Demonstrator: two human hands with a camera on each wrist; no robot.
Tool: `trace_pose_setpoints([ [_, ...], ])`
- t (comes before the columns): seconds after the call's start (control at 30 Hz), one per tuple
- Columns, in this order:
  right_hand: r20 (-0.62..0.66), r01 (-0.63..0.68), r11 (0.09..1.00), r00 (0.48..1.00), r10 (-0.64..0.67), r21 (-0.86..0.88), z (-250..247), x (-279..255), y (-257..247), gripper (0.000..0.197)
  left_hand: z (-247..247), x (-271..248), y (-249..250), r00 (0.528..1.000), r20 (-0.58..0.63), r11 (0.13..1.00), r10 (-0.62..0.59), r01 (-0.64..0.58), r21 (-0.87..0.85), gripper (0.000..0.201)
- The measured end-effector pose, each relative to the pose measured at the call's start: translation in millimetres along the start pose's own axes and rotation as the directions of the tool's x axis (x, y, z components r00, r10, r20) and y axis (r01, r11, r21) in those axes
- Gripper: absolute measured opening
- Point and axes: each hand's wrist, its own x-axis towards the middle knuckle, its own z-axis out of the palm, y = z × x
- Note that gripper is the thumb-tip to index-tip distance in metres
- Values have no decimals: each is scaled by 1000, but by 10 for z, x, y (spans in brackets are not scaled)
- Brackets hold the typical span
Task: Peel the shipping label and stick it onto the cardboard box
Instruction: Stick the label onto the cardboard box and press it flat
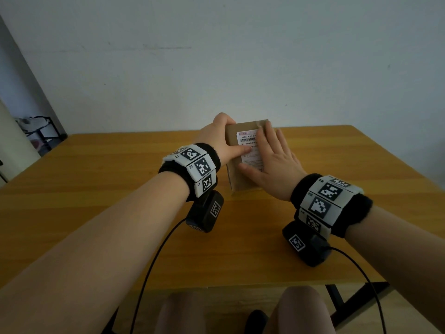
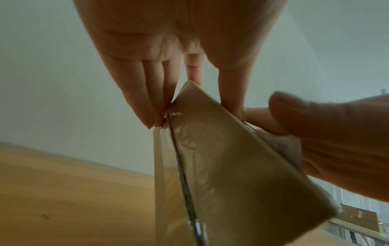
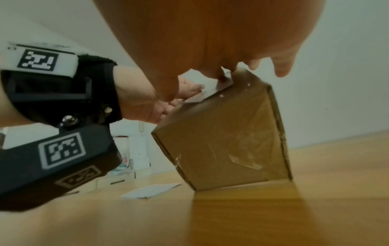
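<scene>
The cardboard box stands on the table with the shipping label already on its top face; the left hand grips its far left corner, thumb on the label, while the right hand lies flat and spread over it. Uneven pressing could trap creases or leave an edge lifting, and the box could tip. The right hand hides much of the label, and the white sheet on the table is too blurred to identify.

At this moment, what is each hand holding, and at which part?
Left hand grips the cardboard box at its far left corner. Right hand holds nothing; it presses flat on the label.
</scene>
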Motion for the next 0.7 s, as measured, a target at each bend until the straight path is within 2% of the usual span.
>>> trace_pose_setpoints([
  [0.17, -10, -112, 970, 993, 117, 215, -77, 94, 53, 92, -8, 8, -5, 1000, 17, 1000, -3, 3, -10, 63],
  [0.3, 9, -145, 853, 987, 162, 501, -222, 178, 128, 71, -20, 29, 13, 999, 52, 1000, 0, 1, -11, 62],
  [0.37, 14, -164, 794, 981, 192, 585, -277, 197, 156, 70, -20, 49, 16, 997, 71, 1000, -5, 6, -5, 61],
  [0.53, 25, -133, 894, 990, 135, 428, -268, 215, 139, 62, 8, 56, -10, 996, 77, 999, -44, 43, 10, 46],
  [0.7, 16, -112, 911, 993, 115, 396, -255, 208, 134, 62, 60, 83, -26, 994, 12, 988, -105, 106, -115, 37],
])
